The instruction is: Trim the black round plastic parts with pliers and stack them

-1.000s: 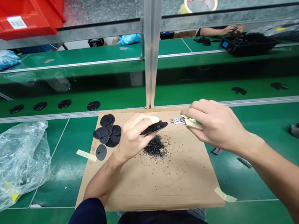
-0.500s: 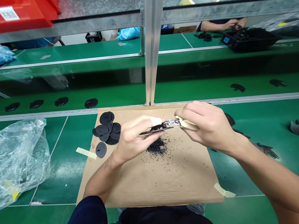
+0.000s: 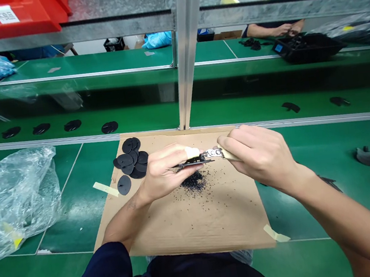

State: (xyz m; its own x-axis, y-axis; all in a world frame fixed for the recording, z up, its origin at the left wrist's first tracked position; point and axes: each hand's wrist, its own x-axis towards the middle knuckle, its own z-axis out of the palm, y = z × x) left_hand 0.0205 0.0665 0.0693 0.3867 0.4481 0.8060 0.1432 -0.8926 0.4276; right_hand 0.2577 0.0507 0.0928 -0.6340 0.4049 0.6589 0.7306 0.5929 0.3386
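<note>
Between thumb and fingers, my left hand [image 3: 165, 169] pinches a flat black plastic part [image 3: 193, 160]; white tape wraps one of its fingertips. My right hand [image 3: 259, 153] is closed round the pale handles of a pair of nippers [image 3: 213, 153]. The metal jaws of the nippers touch the near right end of the black part, though the exact contact point is too small to make out. Beneath both hands, a heap of tiny black clippings [image 3: 194, 182] is scattered over a cardboard sheet [image 3: 197, 228]. A pile of black discs [image 3: 133, 159] lies on the cardboard's left side.
A clear plastic bag [image 3: 17, 198] lies at left. Grey curved parts [image 3: 369, 156] rest at right. Behind a metal post [image 3: 188, 41], a green belt [image 3: 146, 107] carries black pieces. A co-worker's hands [image 3: 286, 29] show beyond, near a black bin [image 3: 308, 47]. Tape [image 3: 271, 232] holds the cardboard.
My right hand has turned slightly and closed further round the nippers' handles, its wrist shifted a little right. The black pieces on the belt sit slightly further left in the picture.
</note>
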